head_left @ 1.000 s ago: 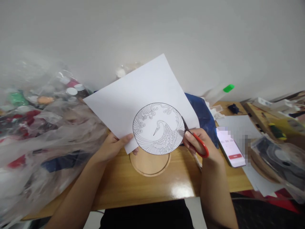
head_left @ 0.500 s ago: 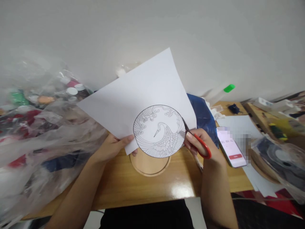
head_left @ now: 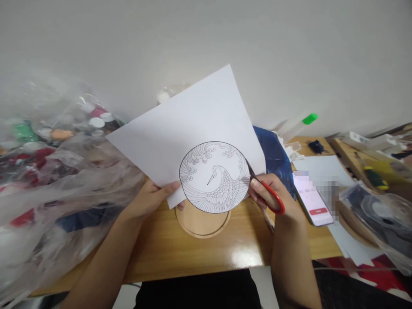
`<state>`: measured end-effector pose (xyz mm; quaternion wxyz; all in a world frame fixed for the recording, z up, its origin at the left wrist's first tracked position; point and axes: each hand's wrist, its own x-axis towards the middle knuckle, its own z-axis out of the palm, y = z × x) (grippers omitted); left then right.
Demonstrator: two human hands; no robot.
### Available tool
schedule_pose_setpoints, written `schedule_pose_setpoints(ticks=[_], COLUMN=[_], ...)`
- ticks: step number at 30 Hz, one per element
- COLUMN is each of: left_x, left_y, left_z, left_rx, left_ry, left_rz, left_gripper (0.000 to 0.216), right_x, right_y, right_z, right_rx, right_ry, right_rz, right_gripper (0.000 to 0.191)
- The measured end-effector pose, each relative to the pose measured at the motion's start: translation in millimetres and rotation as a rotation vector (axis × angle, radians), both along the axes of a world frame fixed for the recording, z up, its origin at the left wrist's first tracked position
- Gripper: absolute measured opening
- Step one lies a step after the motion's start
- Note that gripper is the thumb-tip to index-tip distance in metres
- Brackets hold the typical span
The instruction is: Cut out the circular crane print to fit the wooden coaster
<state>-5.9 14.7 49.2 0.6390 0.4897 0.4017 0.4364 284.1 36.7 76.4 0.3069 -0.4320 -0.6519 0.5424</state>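
A white sheet of paper (head_left: 199,111) is held up at a slant, with a round line drawing of a crane (head_left: 217,178) near its lower edge. My left hand (head_left: 154,195) pinches the sheet left of the drawing, thumb on top and a fingertip showing below. In my right hand (head_left: 268,189) are red-handled scissors (head_left: 273,198), their dark blades on the drawing's right outline. The lower side of the circle is cut free of the sheet. Beneath it, a round wooden board (head_left: 202,227) lies on the table, partly covered by the drawing.
Plastic bags (head_left: 80,171) with bottles and coloured items crowd the left side. To the right are a lit phone (head_left: 312,201), white papers (head_left: 331,165), a green-handled screwdriver (head_left: 376,177) and a bagged round item (head_left: 376,214). A blue bag (head_left: 273,148) stands behind my right hand. A grey wall rises behind.
The paper has shifted very slightly, its left corner a little to the right. Both hands keep the same grip, and the scissors stay at the drawing's right edge.
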Motion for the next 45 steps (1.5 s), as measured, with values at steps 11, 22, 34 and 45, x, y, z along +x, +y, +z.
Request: schedule_pose_setpoints(ticks=[11,22,34,45], left_x=[0.8,-3.0,-2.7,-1.5], left_y=[-0.3,0.0,-0.1,-0.4], left_z=[1.7,1.7,0.7,2.2], left_rx=[0.006,-0.047,-0.065,-0.083], left_ry=[-0.012,0.044,0.021,-0.014], left_rz=[0.018,-0.085,-0.045,-0.031], left_gripper=[0.028,0.031,0.028,0.025], right_x=[0.2,0.4,-0.4,-1.7], right_y=[1.2,-2.1,-0.3,0.7], right_z=[0.1,1.1,2.5,2.9], right_rx=[0.001,-0.033,-0.014,-0.004], right_ry=[0.018,-0.012,-0.003,-0.019], right_rz=[0.017,-0.006,0.001,0.001], right_gripper=[0.055,0.056,0.056,0.058])
